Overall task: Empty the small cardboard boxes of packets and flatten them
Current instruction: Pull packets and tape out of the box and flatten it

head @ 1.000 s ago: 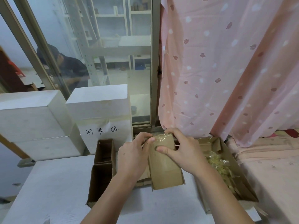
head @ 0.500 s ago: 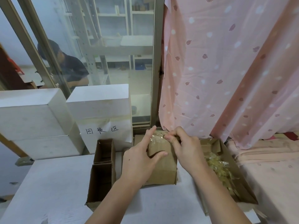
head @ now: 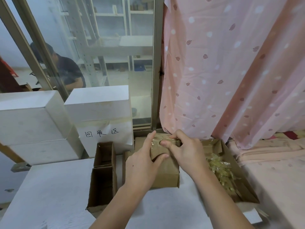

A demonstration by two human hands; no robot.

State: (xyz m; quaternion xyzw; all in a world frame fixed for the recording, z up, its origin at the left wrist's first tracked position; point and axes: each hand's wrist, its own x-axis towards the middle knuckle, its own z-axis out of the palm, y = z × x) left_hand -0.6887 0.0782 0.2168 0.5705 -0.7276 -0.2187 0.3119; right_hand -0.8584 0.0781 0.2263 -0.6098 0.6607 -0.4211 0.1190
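Head view: we note the small cardboard box (head: 166,169) at frame centre on the white surface (head: 49,195), left hand (head: 142,164) gripping its 9 o'clock side, right hand (head: 186,152) pinching its taped top, packets (head: 221,172) in the open carton (head: 247,192) at 3 o'clock.

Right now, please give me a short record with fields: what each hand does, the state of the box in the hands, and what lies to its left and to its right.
left hand: left hand grips the small cardboard box, thumb on its front
right hand: right hand pinches at the clear tape on the box's top edge
box state: upright on the table, top taped shut
to the left: empty open boxes lying on the table
to the right: large open carton holding clear packets
behind: white box with a handwritten label
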